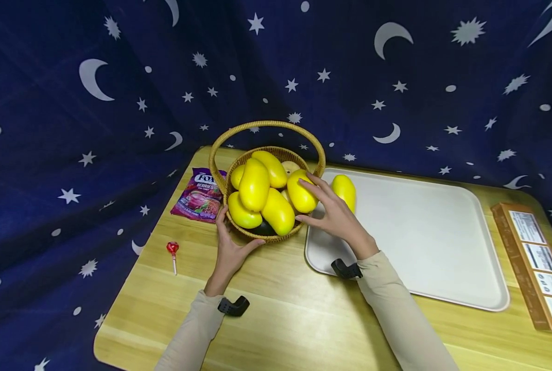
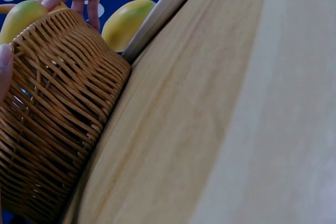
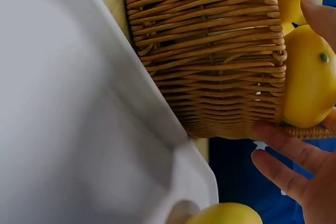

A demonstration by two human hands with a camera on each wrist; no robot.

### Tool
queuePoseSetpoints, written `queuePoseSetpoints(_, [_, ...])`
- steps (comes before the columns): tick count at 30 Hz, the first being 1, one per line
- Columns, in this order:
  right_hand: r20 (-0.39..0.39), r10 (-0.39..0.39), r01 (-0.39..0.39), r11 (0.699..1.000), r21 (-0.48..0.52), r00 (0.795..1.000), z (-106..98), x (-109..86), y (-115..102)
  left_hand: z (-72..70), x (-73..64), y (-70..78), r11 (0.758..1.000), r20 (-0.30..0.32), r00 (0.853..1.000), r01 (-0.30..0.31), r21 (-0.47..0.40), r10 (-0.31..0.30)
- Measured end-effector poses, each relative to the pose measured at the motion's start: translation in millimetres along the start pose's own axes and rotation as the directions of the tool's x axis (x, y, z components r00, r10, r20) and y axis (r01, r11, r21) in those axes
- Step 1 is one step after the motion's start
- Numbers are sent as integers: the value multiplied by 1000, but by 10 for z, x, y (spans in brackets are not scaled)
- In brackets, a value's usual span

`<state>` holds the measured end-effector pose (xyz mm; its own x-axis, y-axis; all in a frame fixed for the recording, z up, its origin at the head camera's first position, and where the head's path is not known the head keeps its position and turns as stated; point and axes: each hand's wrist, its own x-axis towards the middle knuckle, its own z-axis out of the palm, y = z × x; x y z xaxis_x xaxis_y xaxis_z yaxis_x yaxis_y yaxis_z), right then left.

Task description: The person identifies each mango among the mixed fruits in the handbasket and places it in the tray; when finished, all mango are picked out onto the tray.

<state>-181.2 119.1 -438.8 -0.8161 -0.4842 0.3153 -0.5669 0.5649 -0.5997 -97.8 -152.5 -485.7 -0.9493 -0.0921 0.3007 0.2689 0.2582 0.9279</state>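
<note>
A wicker basket [image 1: 266, 238] with a tall arched handle stands at the table's middle back, heaped with several yellow mangoes [image 1: 254, 184]. My left hand [image 1: 231, 253] holds the basket's near left side, thumb along the front rim and fingers on the left wall. At the basket's right rim, my right hand [image 1: 333, 214] grips a mango [image 1: 300, 191] between thumb and fingers; the right wrist view shows this mango [image 3: 308, 80] resting at the rim. Another mango [image 1: 344, 190] lies on the white tray [image 1: 419, 237], just beyond that hand. Under the pile, a dark item [image 1: 263, 228] is mostly hidden.
Left of the basket lies a purple candy bag [image 1: 198, 198], partly behind it. A red lollipop [image 1: 173, 252] is nearer the table's left edge. A long brown box [image 1: 519, 257] lies right of the tray. Behind the table hangs a blue star-and-moon cloth [image 1: 266, 62].
</note>
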Motion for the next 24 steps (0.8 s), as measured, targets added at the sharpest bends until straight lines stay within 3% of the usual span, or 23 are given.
queuePoseSetpoints(24, [-44, -45, 47, 998, 48, 998, -39, -100, -29, 7, -4, -4, 1000, 3, 1000, -11, -11, 11])
